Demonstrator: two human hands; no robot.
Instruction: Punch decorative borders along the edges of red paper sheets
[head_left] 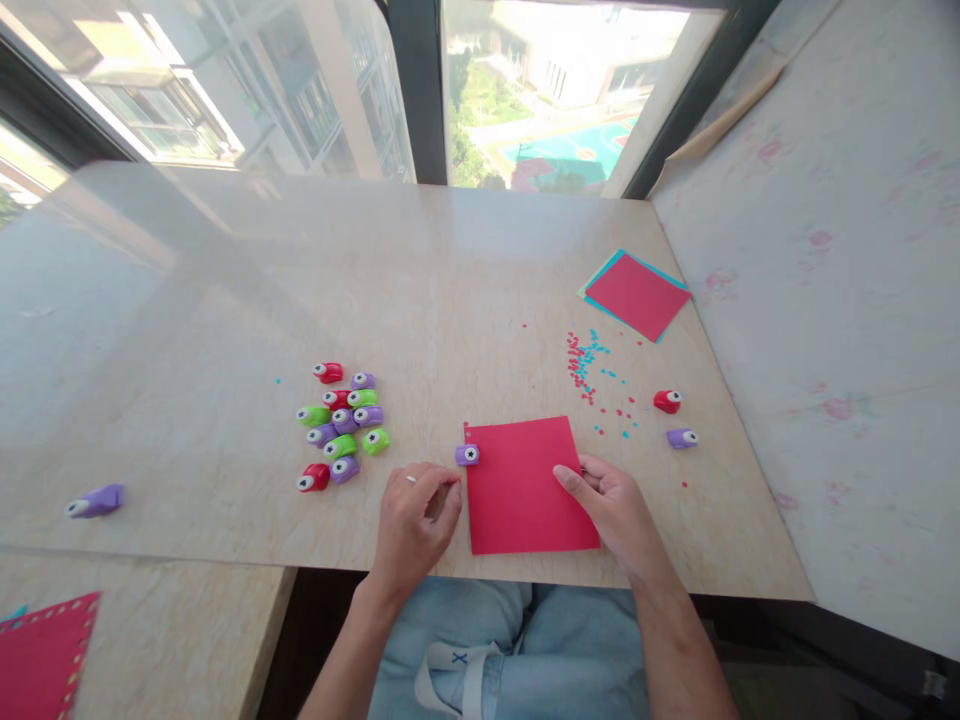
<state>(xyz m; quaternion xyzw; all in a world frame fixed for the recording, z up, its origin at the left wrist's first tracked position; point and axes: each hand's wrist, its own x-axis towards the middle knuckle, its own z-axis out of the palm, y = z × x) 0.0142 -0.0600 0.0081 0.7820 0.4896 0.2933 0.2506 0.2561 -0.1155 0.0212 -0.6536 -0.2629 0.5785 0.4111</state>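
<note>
A square sheet of red paper [525, 500] lies before me near the front edge of the table. My right hand [611, 500] grips its right edge, thumb on top and fingers underneath. A small purple craft punch [467, 455] with a star mark sits on the paper's left edge, near the upper corner, where small punched marks show. Just left of the sheet is my left hand [420, 515], apart from the punch. Its fingers are curled with thumb and forefinger together; whatever they may hold is hidden.
Several red, green and purple punches [341, 420] cluster to the left. A purple punch [96, 501] lies far left, above punched red paper [49, 660]. At right are tiny paper cutouts [581, 365], stacked coloured sheets [637, 295], a red punch [667, 401] and another purple punch [682, 438].
</note>
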